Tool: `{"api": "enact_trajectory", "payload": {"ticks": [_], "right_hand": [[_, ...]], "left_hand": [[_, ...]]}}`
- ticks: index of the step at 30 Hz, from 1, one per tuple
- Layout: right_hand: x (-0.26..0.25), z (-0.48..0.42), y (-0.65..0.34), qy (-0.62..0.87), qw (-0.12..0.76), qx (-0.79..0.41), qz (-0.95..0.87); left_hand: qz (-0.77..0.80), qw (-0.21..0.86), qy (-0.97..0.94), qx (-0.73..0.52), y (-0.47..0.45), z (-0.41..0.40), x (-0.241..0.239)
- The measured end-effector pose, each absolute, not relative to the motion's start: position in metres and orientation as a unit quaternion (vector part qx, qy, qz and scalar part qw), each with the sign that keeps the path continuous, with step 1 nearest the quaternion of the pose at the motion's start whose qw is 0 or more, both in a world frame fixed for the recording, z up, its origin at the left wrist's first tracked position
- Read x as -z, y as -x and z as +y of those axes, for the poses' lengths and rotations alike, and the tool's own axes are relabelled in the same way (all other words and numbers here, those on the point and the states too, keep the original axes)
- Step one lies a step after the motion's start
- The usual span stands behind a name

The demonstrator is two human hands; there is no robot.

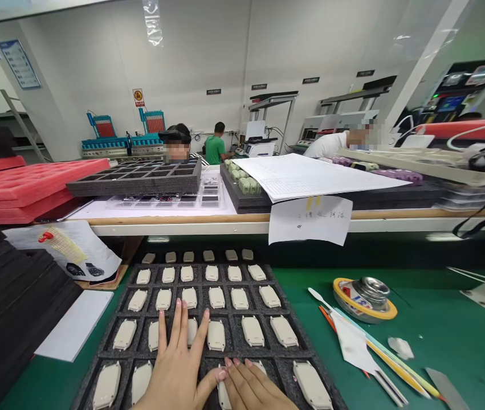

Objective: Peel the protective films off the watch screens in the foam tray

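Observation:
My left hand lies over the black foam tray with its fingers spread, covering parts of several cream watch cases. Nothing is gripped in it. Beside it, my right hand rests with fingers stretched out, over a front-row watch case that it partly hides. The thumb of the left hand meets the right hand's fingertips. Each visible compartment holds a watch case, such as this one at the front right. More cases sit in a shaded row at the back.
On the green bench to the right are a yellow tape roll, a white brush and a metal blade. Black foam sheets are stacked left. A shelf crosses ahead, bearing foam trays and papers. Other people sit beyond.

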State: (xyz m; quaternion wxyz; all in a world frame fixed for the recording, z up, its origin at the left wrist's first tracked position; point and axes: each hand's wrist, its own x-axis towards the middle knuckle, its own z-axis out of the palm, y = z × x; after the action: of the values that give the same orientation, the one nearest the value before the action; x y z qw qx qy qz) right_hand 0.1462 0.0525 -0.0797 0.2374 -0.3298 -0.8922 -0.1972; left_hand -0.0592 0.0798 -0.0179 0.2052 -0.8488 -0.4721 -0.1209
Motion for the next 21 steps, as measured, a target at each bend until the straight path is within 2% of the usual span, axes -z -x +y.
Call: {"api": "enact_trajectory", "payload": {"ticks": [4, 7, 11, 17, 21], "right_hand": [[0.042, 0.05, -0.159, 0.317, 0.213, 0.17, -0.908], [-0.003, 0.056, -0.164, 0.306, 0.147, 0.117, -0.933], [-0.04, 0.068, -0.157, 0.41, 0.121, 0.036, -0.903], [-0.027, 0.084, -0.137, 0.435, 0.112, -0.124, -0.885], [-0.008, 0.087, -0.133, 0.434, 0.089, -0.16, -0.882]], "left_hand": [[-0.471, 0.189, 0.856, 0.095, 0.064, 0.077, 0.02], [-0.463, 0.189, 0.862, 0.087, 0.063, 0.072, 0.02], [-0.437, 0.198, 0.874, 0.08, 0.058, 0.061, 0.017], [-0.36, 0.22, 0.905, 0.056, 0.057, 0.044, 0.006], [-0.33, 0.237, 0.914, 0.016, 0.065, 0.037, 0.008]]}}
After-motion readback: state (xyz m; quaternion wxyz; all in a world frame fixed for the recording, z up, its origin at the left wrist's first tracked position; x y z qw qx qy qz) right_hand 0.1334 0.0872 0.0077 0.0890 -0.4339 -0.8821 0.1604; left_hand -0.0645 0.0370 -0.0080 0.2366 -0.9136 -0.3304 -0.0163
